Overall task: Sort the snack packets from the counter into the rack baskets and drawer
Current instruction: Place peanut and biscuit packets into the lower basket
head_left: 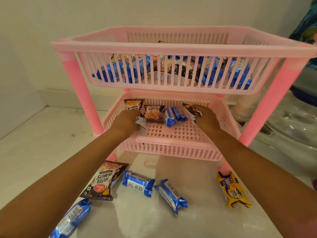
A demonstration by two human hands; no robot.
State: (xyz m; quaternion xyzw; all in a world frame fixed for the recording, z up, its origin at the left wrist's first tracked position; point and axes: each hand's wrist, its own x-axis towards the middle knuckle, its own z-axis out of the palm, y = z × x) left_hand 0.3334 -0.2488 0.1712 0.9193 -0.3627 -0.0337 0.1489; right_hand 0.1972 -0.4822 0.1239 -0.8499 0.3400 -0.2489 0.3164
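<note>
1. Reaching into the lower basket (171, 148) of the pink rack (82, 90), both hands were busy placing packets; the step in hand looked like the lower tier being filled, with the sorting roughly midway.
2. The left hand (125, 121) had its fingers curled round a crumpled dark-and-white packet (141, 123) at the basket's 9 o'clock side, just beside a peanut packet (153, 114) already lying there.
3. The right hand (205, 117) pinched another dark packet (192, 110) at the 3 o'clock side, its fingers bent over the wrapper.
4. Between the hands lay two blue biscuit packets (174, 115), touching each other, and a second peanut packet (133, 104) stood toward 11 o'clock.
5. The upper basket (171, 73) already held many blue and dark packets behind its slats.
6. On the bench (34, 143), at 6 o'clock from the rack, five packets were left: a salted peanuts packet (104, 182), three blue ones (138, 183) and a yellow biscuit packet (232, 189) toward 4 o'clock.
7. Next, I judged, both hands would need to let go, draw clear of the upper tier, and fetch from the bench. No drawer could be seen.
</note>
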